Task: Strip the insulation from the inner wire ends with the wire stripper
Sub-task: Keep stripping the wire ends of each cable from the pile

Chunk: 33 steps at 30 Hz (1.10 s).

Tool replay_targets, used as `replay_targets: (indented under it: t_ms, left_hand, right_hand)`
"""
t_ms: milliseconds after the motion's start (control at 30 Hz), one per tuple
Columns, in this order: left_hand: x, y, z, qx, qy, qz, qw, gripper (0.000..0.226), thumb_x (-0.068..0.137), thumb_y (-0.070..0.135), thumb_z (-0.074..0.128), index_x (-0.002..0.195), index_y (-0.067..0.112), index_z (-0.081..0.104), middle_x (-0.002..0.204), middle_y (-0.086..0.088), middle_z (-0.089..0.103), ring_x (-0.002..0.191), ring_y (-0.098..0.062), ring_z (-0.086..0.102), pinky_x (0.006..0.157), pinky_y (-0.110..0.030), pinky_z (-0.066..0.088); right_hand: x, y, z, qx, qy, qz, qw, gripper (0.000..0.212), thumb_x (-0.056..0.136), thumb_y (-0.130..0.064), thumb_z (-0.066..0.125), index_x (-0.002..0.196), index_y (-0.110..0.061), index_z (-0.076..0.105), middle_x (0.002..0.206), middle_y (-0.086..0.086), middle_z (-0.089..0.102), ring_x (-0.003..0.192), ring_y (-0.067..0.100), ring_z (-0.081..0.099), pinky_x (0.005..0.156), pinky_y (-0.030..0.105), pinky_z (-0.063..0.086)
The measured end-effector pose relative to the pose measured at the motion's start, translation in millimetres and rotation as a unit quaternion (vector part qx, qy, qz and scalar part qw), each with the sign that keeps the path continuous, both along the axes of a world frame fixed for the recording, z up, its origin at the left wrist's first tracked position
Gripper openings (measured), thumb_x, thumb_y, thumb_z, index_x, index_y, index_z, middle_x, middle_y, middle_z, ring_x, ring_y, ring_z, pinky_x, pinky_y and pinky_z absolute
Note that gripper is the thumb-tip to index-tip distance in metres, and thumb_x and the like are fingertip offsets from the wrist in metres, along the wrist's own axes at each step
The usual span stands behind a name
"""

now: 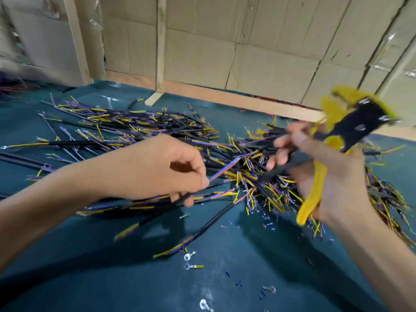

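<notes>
The left hand [157,170] pinches a thin inner wire [225,171] between thumb and forefinger while its lower fingers curl round the black cable [186,197] the wire appears to belong to. The right hand [319,174] grips the wire stripper [346,134] by its yellow handles; motion blur hides how far the jaws stand apart. The wire's long axis runs from the left hand rightward and slightly away, its free end pointing toward the right hand. The stripper head is raised, right of and beyond that end, clear of it. Cut cables [139,127] cover the far tabletop [139,287]; ring terminals [189,256] lie near.
</notes>
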<state>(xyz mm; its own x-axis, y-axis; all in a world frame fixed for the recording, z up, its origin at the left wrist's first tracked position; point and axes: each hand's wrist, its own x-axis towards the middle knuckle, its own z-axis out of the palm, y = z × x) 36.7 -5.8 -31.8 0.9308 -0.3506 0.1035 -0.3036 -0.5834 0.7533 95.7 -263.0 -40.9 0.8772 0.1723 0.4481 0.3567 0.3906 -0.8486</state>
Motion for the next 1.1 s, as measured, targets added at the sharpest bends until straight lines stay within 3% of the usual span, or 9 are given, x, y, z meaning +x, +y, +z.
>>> replay_targets:
  t_ms: [100, 233, 333, 433, 567, 733, 933, 1000, 1100]
  left_hand:
    - [-7, -4, 4, -0.090, 0.069, -0.067, 0.991, 0.021, 0.095, 0.015, 0.064, 0.075, 0.020, 0.065, 0.063, -0.005, 0.070, 0.050, -0.014, 0.061, 0.055, -0.016, 0.047]
    - [-5, -14, -5, -0.127, 0.080, -0.053, 0.987, 0.019, 0.092, 0.007, 0.065, 0.081, 0.021, 0.069, 0.060, -0.003, 0.064, 0.046, -0.016, 0.046, 0.051, -0.018, 0.042]
    - [-5, -20, -10, -0.169, 0.077, -0.025, 0.982, 0.022, 0.091, 0.005, 0.064, 0.081, 0.023, 0.073, 0.059, -0.002, 0.058, 0.046, -0.012, 0.039, 0.047, -0.017, 0.037]
    - [-6, -22, -10, -0.214, 0.062, -0.013, 0.975, 0.004, 0.085, 0.024, 0.071, 0.085, 0.022, 0.075, 0.058, -0.004, 0.055, 0.045, -0.013, 0.037, 0.044, -0.017, 0.033]
    - [-6, -22, -13, -0.222, 0.002, 0.015, 0.975, 0.017, 0.078, 0.036, 0.071, 0.085, 0.023, 0.079, 0.061, -0.004, 0.063, 0.045, -0.015, 0.042, 0.045, -0.024, 0.036]
    - [-4, -24, -18, -0.278, -0.027, 0.045, 0.959, 0.015, 0.086, 0.027, 0.066, 0.084, 0.017, 0.076, 0.081, -0.006, 0.074, 0.056, -0.013, 0.061, 0.039, -0.021, 0.037]
    - [-5, -22, -10, -0.263, 0.017, 0.053, 0.963, 0.021, 0.082, 0.035, 0.068, 0.082, 0.016, 0.075, 0.062, 0.001, 0.058, 0.046, -0.013, 0.036, 0.043, -0.017, 0.030]
    - [-5, -20, -8, -0.222, 0.018, 0.057, 0.973, 0.020, 0.079, 0.037, 0.071, 0.081, 0.018, 0.077, 0.060, 0.000, 0.051, 0.046, -0.013, 0.035, 0.044, -0.017, 0.031]
    - [-7, -24, -8, -0.280, 0.021, 0.059, 0.958, 0.013, 0.080, 0.028, 0.071, 0.081, 0.016, 0.076, 0.062, 0.003, 0.058, 0.045, -0.007, 0.038, 0.042, -0.016, 0.031]
  right_hand:
    - [-13, 14, -8, -0.027, 0.026, 0.127, 0.991, 0.017, 0.078, -0.006, 0.069, 0.090, 0.006, 0.070, 0.092, 0.032, 0.067, 0.058, 0.030, 0.058, 0.061, 0.046, 0.053]
    - [-20, 22, -11, -0.068, 0.027, 0.175, 0.982, 0.014, 0.072, -0.001, 0.081, 0.084, -0.001, 0.074, 0.086, 0.029, 0.068, 0.059, 0.033, 0.061, 0.062, 0.045, 0.054]
    - [-24, 24, -6, -0.064, 0.039, 0.156, 0.985, 0.015, 0.069, 0.001, 0.081, 0.081, -0.002, 0.073, 0.080, 0.026, 0.067, 0.060, 0.036, 0.065, 0.061, 0.045, 0.055]
    - [-24, 24, -6, -0.059, 0.037, 0.141, 0.988, 0.013, 0.068, 0.000, 0.075, 0.081, -0.002, 0.074, 0.083, 0.023, 0.071, 0.064, 0.036, 0.069, 0.062, 0.041, 0.057]
    - [-21, 26, -10, -0.052, 0.047, 0.100, 0.993, 0.015, 0.069, 0.007, 0.074, 0.083, 0.002, 0.070, 0.083, 0.025, 0.070, 0.066, 0.039, 0.069, 0.064, 0.043, 0.057]
    - [-21, 29, -14, -0.060, 0.069, 0.068, 0.993, 0.016, 0.069, 0.007, 0.074, 0.078, -0.006, 0.075, 0.073, 0.020, 0.068, 0.063, 0.039, 0.070, 0.063, 0.042, 0.058]
    - [-22, 32, -17, -0.068, 0.070, 0.054, 0.994, 0.013, 0.071, 0.003, 0.078, 0.083, -0.003, 0.074, 0.075, 0.020, 0.068, 0.063, 0.039, 0.070, 0.063, 0.041, 0.058]
    - [-21, 31, -17, -0.053, 0.073, 0.049, 0.995, 0.014, 0.072, 0.003, 0.077, 0.086, 0.000, 0.073, 0.076, 0.023, 0.067, 0.064, 0.040, 0.069, 0.064, 0.042, 0.057]
    - [-21, 31, -17, -0.061, 0.074, 0.052, 0.994, 0.018, 0.072, 0.002, 0.078, 0.089, 0.001, 0.072, 0.077, 0.022, 0.068, 0.065, 0.040, 0.069, 0.065, 0.042, 0.057]
